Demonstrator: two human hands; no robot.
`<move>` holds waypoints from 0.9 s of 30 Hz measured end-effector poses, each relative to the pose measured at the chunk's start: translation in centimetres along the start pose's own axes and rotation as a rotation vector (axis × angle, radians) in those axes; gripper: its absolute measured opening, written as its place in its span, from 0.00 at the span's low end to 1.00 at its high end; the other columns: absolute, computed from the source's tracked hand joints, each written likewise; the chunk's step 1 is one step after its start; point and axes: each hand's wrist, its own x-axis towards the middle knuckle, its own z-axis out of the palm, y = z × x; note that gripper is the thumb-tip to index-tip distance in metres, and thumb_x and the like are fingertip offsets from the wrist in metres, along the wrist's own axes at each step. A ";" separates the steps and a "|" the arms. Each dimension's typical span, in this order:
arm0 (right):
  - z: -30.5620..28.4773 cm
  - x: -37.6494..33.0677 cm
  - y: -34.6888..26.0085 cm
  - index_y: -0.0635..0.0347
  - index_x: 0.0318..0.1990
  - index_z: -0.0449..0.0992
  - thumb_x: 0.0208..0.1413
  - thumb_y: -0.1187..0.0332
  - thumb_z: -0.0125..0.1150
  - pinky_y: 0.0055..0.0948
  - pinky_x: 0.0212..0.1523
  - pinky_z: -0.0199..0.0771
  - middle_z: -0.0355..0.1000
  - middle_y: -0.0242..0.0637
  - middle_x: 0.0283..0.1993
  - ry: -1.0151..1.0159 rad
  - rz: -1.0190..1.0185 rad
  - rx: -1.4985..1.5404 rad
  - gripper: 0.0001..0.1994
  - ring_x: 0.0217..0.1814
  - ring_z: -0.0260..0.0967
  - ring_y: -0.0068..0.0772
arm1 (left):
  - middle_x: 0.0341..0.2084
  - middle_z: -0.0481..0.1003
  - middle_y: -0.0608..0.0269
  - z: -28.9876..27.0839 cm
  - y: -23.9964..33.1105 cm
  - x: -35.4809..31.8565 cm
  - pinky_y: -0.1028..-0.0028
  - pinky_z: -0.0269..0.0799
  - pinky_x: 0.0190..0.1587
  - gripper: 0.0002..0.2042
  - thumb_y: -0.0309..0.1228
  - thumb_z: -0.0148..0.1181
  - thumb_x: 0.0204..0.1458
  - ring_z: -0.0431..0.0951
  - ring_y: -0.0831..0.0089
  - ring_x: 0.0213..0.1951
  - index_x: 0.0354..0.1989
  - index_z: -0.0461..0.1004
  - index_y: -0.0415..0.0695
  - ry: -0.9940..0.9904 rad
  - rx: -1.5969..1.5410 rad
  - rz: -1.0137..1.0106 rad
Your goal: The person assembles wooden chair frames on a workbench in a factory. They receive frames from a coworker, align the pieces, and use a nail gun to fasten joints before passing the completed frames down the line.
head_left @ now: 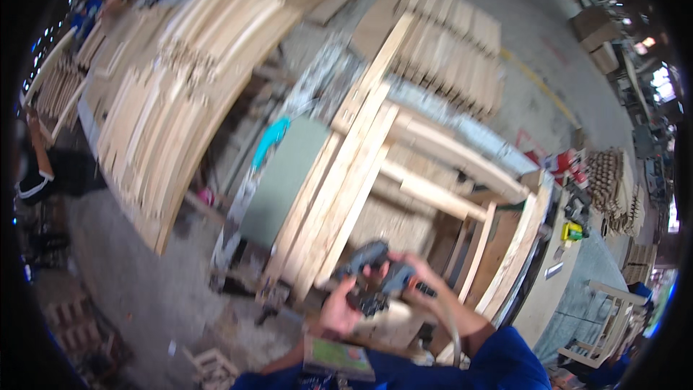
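Both my hands meet at a grey and black hand-held power tool [395, 279], shaped like a nail gun, with a pale hose running down from it. My right hand [422, 278] is wrapped round its grip. At its dark lower end, my left hand [339, 310] grips with the thumb raised; blur hides some of its fingers. The tool is above the near end of a pale wooden frame [364, 166] made of long rails and cross pieces, which lies on a workbench.
A teal curved tool [271, 141] lies beside a grey-green board [285, 180]. Stacks of wood slats [155, 137] fill a table to the left; more slats [451, 50] are stacked beyond the frame. A side bench [552, 271] with a yellow-green item [572, 231] stands right. Another person's arm [40, 148] shows far left.
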 end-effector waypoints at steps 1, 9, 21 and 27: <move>-0.5 0.0 -0.1 0.71 0.67 0.55 0.73 0.62 0.46 0.41 0.45 0.83 0.65 0.75 0.62 -0.023 0.023 0.012 0.24 0.39 0.78 0.39 | 0.60 0.74 0.62 0.4 -0.2 -0.9 0.61 0.68 0.68 0.19 0.36 0.46 0.70 0.74 0.68 0.63 0.66 0.66 0.44 0.029 0.075 -0.011; -1.2 0.5 0.6 0.65 0.68 0.57 0.74 0.59 0.49 0.47 0.51 0.83 0.60 0.78 0.65 -0.125 0.121 0.148 0.24 0.43 0.78 0.46 | 0.50 0.77 0.54 -4.7 -0.5 0.4 0.54 0.71 0.56 0.17 0.36 0.57 0.64 0.75 0.58 0.54 0.58 0.72 0.42 0.143 0.193 0.005; -3.8 -23.6 11.4 0.66 0.53 0.73 0.69 0.61 0.57 0.38 0.30 0.84 0.78 0.46 0.32 0.156 -0.849 -0.326 0.16 0.27 0.79 0.38 | 0.57 0.75 0.42 -3.1 7.1 -13.3 0.44 0.59 0.69 0.24 0.43 0.59 0.60 0.68 0.38 0.64 0.58 0.75 0.36 0.455 2.596 1.662; -11.2 -32.0 18.1 0.67 0.57 0.72 0.57 0.65 0.66 0.42 0.46 0.80 0.76 0.55 0.45 0.996 -1.530 -1.084 0.23 0.46 0.78 0.50 | 0.60 0.71 0.41 -0.5 6.0 -9.7 0.40 0.50 0.74 0.23 0.36 0.59 0.59 0.61 0.40 0.71 0.60 0.71 0.36 0.396 2.371 1.722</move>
